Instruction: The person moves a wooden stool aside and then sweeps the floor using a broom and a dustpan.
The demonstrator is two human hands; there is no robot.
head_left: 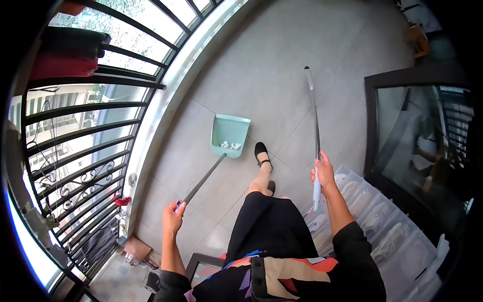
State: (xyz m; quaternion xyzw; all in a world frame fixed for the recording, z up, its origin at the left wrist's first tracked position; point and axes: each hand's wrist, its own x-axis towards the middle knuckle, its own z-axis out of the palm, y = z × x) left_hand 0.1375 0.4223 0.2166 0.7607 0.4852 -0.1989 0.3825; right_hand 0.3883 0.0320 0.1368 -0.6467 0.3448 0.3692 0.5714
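A mint-green dustpan (230, 126) rests on the grey tiled floor, with several crumpled white scraps (230, 146) inside it. Its long grey handle (204, 178) rises toward me, and my left hand (173, 217) is closed around the upper end. My right hand (323, 173) grips a grey pole (316, 118) by its pale sleeve. The pole's far end, white with a dark tip, points away from me, and no brush or mop head shows on it. Between the two hands is my foot in a black shoe (262, 155).
Black window bars (90, 113) and a white ledge (166, 93) run along the left. At right, clear plastic boxes (375, 214) holding shoes stand beside a dark-framed glass door (372, 126). A cardboard box (137, 248) sits at lower left.
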